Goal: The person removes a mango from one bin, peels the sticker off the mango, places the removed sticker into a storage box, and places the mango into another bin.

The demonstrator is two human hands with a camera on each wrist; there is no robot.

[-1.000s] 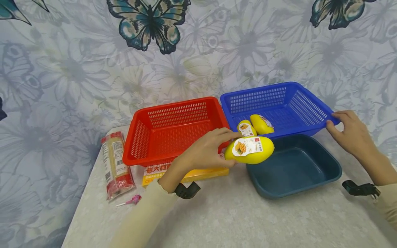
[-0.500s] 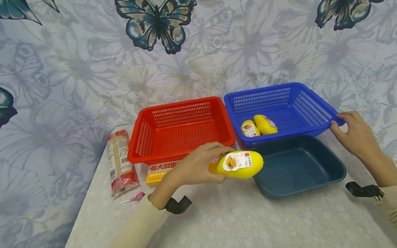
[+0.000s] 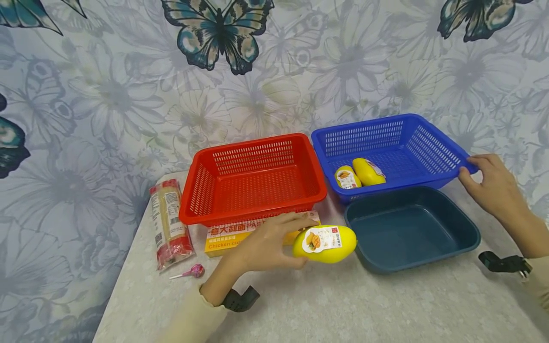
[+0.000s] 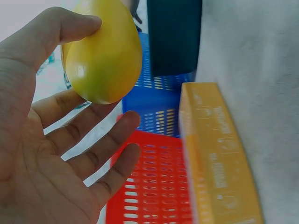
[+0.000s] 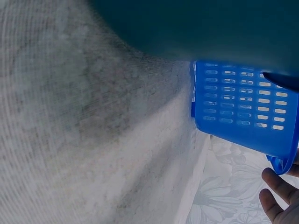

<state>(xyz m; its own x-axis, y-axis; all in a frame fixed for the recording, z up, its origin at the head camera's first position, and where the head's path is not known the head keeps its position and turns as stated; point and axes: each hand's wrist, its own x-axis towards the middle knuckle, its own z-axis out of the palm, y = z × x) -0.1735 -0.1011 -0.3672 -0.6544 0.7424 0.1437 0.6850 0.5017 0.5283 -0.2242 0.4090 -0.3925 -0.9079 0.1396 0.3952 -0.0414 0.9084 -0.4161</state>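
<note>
My left hand [image 3: 268, 245] pinches a yellow mango [image 3: 324, 244] with a white fruit label, held in front of the pasta box [image 3: 227, 240]. In the left wrist view the thumb lies over the mango [image 4: 105, 56], while the lower fingers stand away from it. My right hand [image 3: 497, 188] holds the right corner of the blue basket [image 3: 433, 150] between thumb and fingers. Two labelled mangoes [image 3: 369, 172] lie at that basket's front left. In the right wrist view, fingertips [image 5: 275, 182] meet the basket's rim at the lower right.
A dark teal basin [image 3: 411, 238] stands in front of the blue basket. The red basket [image 3: 253, 186] is left of it, behind the pasta box. Farther left lie a clear noodle packet [image 3: 170, 224] with red ends and a pink lollipop [image 3: 195, 271]. A patterned wall [image 3: 257, 95] rises behind.
My left hand has drawn the mango from near the blue basket's front rim toward me and leftward, past the teal basin's left edge. The right hand keeps its hold on the basket.
</note>
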